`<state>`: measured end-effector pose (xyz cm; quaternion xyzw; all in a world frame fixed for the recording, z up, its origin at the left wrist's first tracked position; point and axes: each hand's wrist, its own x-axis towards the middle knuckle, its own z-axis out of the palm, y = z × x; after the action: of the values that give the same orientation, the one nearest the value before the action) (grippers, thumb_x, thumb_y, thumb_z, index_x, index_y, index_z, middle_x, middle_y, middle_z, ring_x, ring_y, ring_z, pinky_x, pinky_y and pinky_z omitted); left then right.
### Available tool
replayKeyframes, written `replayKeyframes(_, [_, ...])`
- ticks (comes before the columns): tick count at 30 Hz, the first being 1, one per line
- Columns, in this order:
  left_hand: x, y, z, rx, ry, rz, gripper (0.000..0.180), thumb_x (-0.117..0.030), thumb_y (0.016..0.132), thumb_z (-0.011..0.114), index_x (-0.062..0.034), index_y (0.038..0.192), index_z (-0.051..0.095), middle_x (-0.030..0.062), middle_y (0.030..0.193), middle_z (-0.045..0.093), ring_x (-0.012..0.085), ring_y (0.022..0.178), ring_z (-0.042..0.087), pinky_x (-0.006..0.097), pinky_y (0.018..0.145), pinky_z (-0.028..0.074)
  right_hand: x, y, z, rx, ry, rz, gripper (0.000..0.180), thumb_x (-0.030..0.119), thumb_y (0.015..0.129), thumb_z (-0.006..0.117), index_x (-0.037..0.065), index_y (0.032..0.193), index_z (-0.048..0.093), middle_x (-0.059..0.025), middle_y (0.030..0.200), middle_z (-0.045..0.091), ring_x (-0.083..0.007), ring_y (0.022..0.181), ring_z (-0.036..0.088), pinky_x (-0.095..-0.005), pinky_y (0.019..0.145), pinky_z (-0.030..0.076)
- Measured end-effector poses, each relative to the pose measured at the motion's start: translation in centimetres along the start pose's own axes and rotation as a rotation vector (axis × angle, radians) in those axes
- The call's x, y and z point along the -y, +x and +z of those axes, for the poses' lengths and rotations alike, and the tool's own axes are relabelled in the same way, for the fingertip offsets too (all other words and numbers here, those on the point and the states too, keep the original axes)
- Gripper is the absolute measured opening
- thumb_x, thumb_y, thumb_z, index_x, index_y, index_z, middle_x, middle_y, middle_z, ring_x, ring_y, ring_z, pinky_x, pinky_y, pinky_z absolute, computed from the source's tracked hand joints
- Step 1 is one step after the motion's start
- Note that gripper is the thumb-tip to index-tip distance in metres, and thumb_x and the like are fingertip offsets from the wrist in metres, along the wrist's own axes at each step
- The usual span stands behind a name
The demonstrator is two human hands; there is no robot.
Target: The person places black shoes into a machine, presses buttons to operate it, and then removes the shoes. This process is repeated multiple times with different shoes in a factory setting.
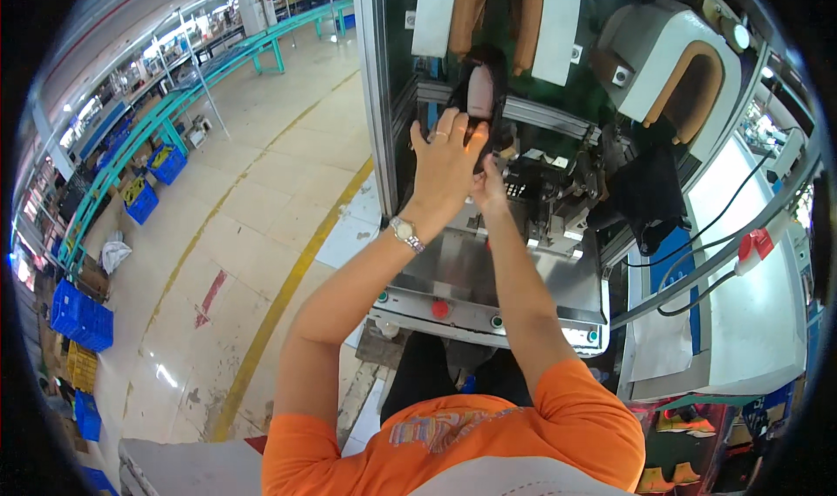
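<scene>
A black shoe upper point(497, 78) with a pale pinkish opening on top stands in the machine in front of me, its toe area hidden by my fingers. My left hand point(446, 160) lies over its near end, fingers reaching across the black surface, thumb out of sight. A metal watch is on that wrist. My right hand point(490, 186) is close beside it, fingers curled at the near right end of the shoe. An orange glow falls on my left fingertips. Metal clamp parts point(532, 178) sit just right of my hands.
Padded U-shaped white and brown heads point(562, 25) hang above, with another point(689, 82) at the right. The machine's front panel has a red button point(440, 309) and green buttons. A grey hose and black cables cross at the right. Blue crates point(83, 315) line the far-left floor.
</scene>
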<state>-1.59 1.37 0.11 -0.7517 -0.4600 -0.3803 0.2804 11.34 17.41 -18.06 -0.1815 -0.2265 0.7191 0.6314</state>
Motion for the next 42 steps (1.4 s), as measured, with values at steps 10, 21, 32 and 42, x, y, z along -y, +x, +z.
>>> replayKeyframes(10, [-0.5, -0.8, 1.2, -0.018, -0.005, -0.052, 0.034, -0.013, 0.077, 0.055, -0.0104, 0.111, 0.053, 0.0121, 0.114, 0.046, 0.0259, 0.123, 0.033, 0.066, 0.088, 0.026, -2.4, -1.0, 1.9, -0.061, 0.087, -0.075, 0.017, 0.029, 0.088, 0.055, 0.012, 0.089, 0.054, 0.001, 0.085, 0.062, -0.0123, 0.068, 0.061, -0.0314, 0.074, 0.052])
replayKeyframes(21, [-1.5, 0.0, 1.0, 0.012, -0.03, -0.059, 0.034, -0.008, 0.076, 0.054, -0.0112, 0.11, 0.054, 0.0113, 0.117, 0.043, 0.027, 0.123, 0.032, 0.066, 0.09, 0.025, -1.6, -0.9, 0.9, -0.09, 0.115, -0.09, 0.015, 0.023, 0.087, 0.057, 0.012, 0.078, 0.055, -0.0029, 0.084, 0.064, -0.0157, 0.074, 0.063, -0.0375, 0.074, 0.055])
replayKeyframes(32, [-1.5, -0.8, 1.8, 0.004, -0.103, -0.092, 0.034, -0.009, 0.077, 0.053, -0.0107, 0.11, 0.053, 0.0122, 0.117, 0.044, 0.0256, 0.123, 0.032, 0.059, 0.088, 0.03, -1.9, -1.4, 0.9, -0.054, 0.102, -0.096, 0.013, 0.024, 0.088, 0.055, 0.011, 0.088, 0.054, -0.002, 0.091, 0.063, -0.0157, 0.08, 0.064, -0.0356, 0.075, 0.055])
replayKeyframes(42, [-1.9, -0.6, 1.2, 0.062, -0.1, -0.123, 0.051, -0.009, 0.074, 0.057, -0.0088, 0.123, 0.045, 0.0152, 0.119, 0.042, 0.0284, 0.127, 0.026, 0.066, 0.091, 0.027, -2.7, 0.4, -0.8, -0.022, 0.129, 0.032, 0.014, 0.024, 0.091, 0.05, 0.011, 0.093, 0.052, 0.0016, 0.076, 0.058, -0.0113, 0.066, 0.058, -0.0264, 0.066, 0.051])
